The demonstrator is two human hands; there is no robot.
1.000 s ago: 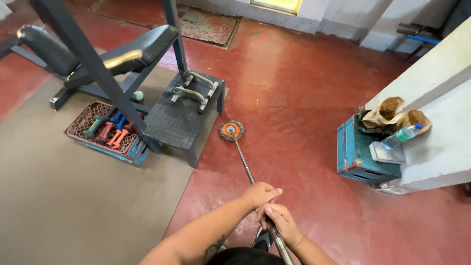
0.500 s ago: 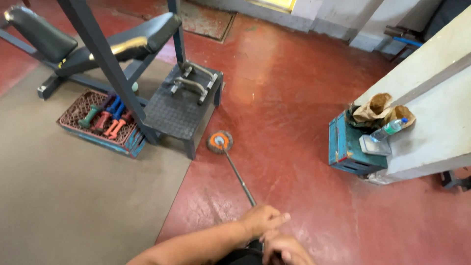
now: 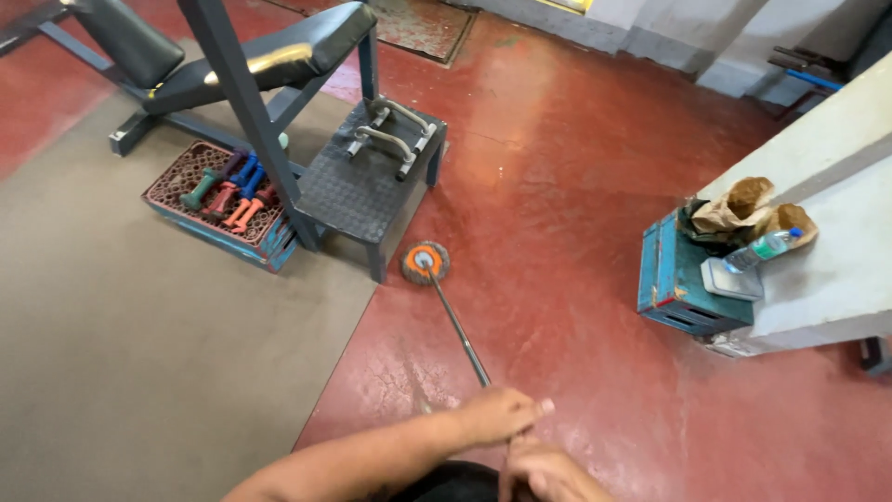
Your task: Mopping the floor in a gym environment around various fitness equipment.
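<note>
**A:** From the head camera, what do the hands have?

**B:** Both close around the thin grey metal pole of a mop [image 3: 457, 325]. The left hand [image 3: 497, 415] wraps the pole higher up the shaft, fingers curled over it. The right hand [image 3: 544, 469] grips just below, touching the left, and is partly cut off by the bottom edge of the view.

**A:** And where does the mop end up?

**B:** The pole runs away from the hands up and to the left to a round mop head with an orange centre and a grey fringe [image 3: 426, 262]. It rests flat on the glossy red-brown painted floor [image 3: 557, 186], just beside the front leg of a dark grey textured step platform [image 3: 358, 186].

**A:** What sits on that platform?

**B:** A pair of pale metal push-up handles [image 3: 390, 139], lying near its far edge. Behind it stands a black padded bench on a dark blue steel frame [image 3: 269, 56].

**A:** Anything left of the platform?

**B:** A reddish plastic crate with blue sides [image 3: 223, 204] sits on a large tan floor mat [image 3: 139, 353], touching the frame's upright. It holds small green, blue, red and orange dumbbells [image 3: 232, 191].

**A:** And to the right?

**B:** A worn teal wooden box [image 3: 683, 274] stands against a pale concrete ledge [image 3: 836, 251]. Crumpled brown paper bags [image 3: 743, 206] lie at the ledge's near corner, with a clear plastic bottle with a blue cap [image 3: 762, 249] lying on its side beside them.
</note>
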